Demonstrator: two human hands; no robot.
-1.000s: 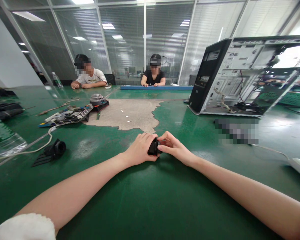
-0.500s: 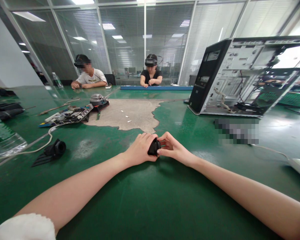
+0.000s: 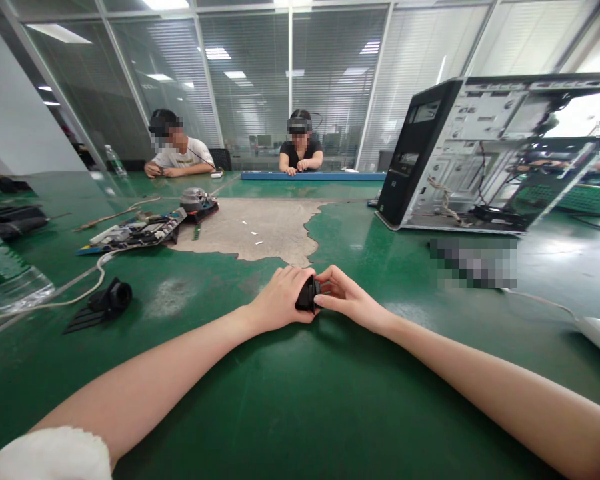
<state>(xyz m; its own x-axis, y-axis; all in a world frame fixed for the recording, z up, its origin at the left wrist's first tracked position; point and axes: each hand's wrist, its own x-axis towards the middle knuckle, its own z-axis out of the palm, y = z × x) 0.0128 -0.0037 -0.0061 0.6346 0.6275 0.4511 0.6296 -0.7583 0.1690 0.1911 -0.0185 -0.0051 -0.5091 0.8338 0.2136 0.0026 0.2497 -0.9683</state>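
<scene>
Between my two hands is a small black plastic part [image 3: 306, 295], partly covered by fingers; its exact kind cannot be made out. My left hand [image 3: 283, 297] is wrapped round it from the left, just above the green table [image 3: 300, 400]. From the right, my right hand [image 3: 346, 299] pinches its right end between thumb and fingers. Farther left on the table lies another black plastic piece [image 3: 111, 298] with a round end and a flat slatted part.
An opened computer case [image 3: 430, 160] stands at right. At left lie a circuit board [image 3: 140, 230], a cooling fan [image 3: 197, 200], a cable [image 3: 100, 273] and a clear bottle [image 3: 10, 273]. Two people [image 3: 183, 152] sit across the table behind a blue bar [image 3: 313, 176].
My hands stay almost in place around the black part, its right end shifted very slightly. The people opposite have moved a little.
</scene>
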